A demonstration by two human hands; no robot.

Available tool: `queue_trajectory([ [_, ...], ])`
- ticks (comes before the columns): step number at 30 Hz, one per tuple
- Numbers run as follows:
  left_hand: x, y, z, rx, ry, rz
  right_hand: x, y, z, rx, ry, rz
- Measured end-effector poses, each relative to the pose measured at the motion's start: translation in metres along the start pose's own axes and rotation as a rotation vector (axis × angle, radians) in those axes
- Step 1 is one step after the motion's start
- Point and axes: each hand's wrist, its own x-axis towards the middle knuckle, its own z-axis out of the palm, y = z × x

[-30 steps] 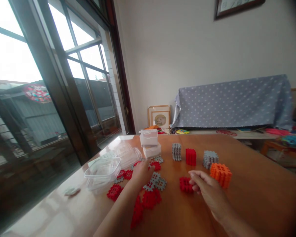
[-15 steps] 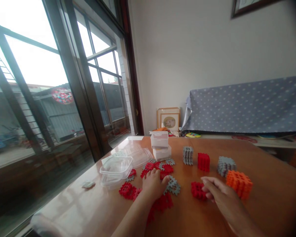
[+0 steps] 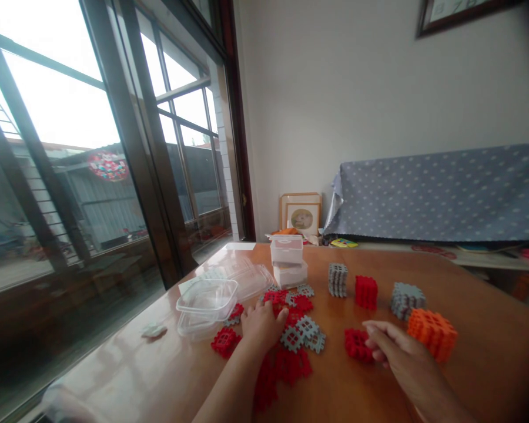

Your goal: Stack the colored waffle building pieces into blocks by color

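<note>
My left hand (image 3: 263, 326) rests palm down, fingers apart, over a loose pile of red pieces (image 3: 291, 365) and grey pieces (image 3: 300, 333). Beside a small red stack (image 3: 357, 344) is my right hand (image 3: 390, 342), its thumb and fingers pressed together at the stack's right side; anything between them is too small to make out. Further back stand a grey stack (image 3: 337, 280) and a taller red stack (image 3: 366, 292). To the right are another grey stack (image 3: 406, 299) and an orange stack (image 3: 432, 333).
Clear plastic tubs (image 3: 207, 301) and lids (image 3: 247, 276) lie at the left. Two white boxes (image 3: 287, 251) are stacked behind the pile. A small pale packet (image 3: 154, 331) lies near the table's left edge (image 3: 114, 346).
My left hand has shifted slightly left over the pile, uncovering more grey pieces. The right hand stays by the small red stack. The view has moved a little.
</note>
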Motion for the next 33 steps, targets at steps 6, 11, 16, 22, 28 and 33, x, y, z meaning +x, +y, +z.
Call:
queue_trajectory([
  [6,-0.008,0.006,-0.011,0.002,-0.003,0.061,-0.001,0.002,0.0,-0.017,0.007,-0.011],
  [11,-0.004,-0.007,-0.012,-0.011,0.065,-0.026,-0.002,0.003,0.0,-0.014,0.015,-0.011],
  [16,0.002,-0.015,-0.011,-0.071,-0.004,-0.136,-0.002,0.0,0.0,-0.027,0.017,-0.021],
  [22,-0.012,0.006,-0.015,-0.112,-0.009,0.023,-0.001,0.002,0.0,-0.023,0.023,-0.028],
  [28,-0.02,0.022,-0.021,-0.14,0.003,0.141,0.002,0.005,-0.003,-0.019,0.025,-0.026],
  [33,-0.01,0.01,-0.015,-0.055,0.077,0.002,0.005,0.007,-0.005,-0.021,0.03,-0.02],
])
